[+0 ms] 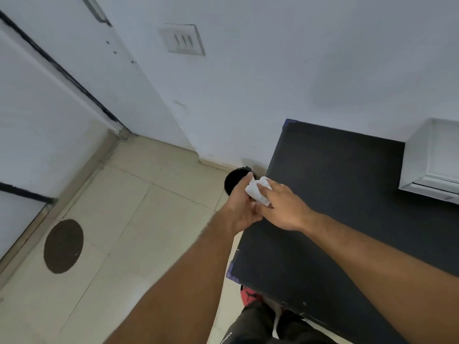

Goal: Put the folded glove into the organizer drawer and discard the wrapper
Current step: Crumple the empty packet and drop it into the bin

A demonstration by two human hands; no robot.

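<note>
A crumpled white wrapper point(257, 192) is held between both hands at the left edge of the black table point(335, 194). My left hand point(241, 207) grips it from the left with the thumb on top. My right hand point(283, 209) presses on it from the right, fingers bent over it. Just behind the hands, on the floor by the wall, stands a round black bin point(234, 181), mostly hidden by my left hand. The white organizer point(432, 157) sits at the table's far right, its drawer front point(434, 183) near the frame edge. No glove is visible.
Beige tiled floor point(129, 219) lies to the left, with a dark round cover point(63, 245) set in it. A white door and its frame point(49, 100) stand on the left, the white wall with a switch plate point(182, 39) behind. My dark trousers and a red shoe point(249, 294) show below.
</note>
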